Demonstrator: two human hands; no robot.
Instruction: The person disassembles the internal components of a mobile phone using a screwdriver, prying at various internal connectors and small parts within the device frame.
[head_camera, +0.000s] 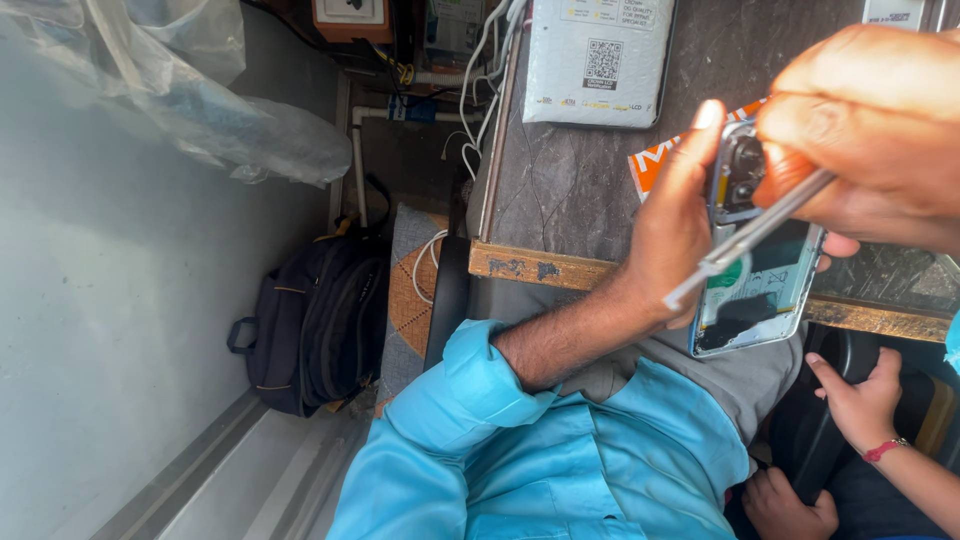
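My left hand (665, 230) grips an opened smartphone (760, 295) by its edge, thumb up along the side, with the phone's inner parts and camera module exposed. My right hand (870, 120) is closed around metal tweezers (745, 240), which lie across the open phone with their tips pointing toward my left wrist. Both hands hover over the near edge of a dark stone-topped table (570, 190). My left arm wears a light blue sleeve (470, 390).
A white padded package (598, 60) and an orange box (650, 160) lie on the table. White cables (480, 90) hang at its side. A black backpack (320, 320) sits on the floor below a plastic bag (200, 110). Another person's hand (860, 400) with a red wristband is nearby.
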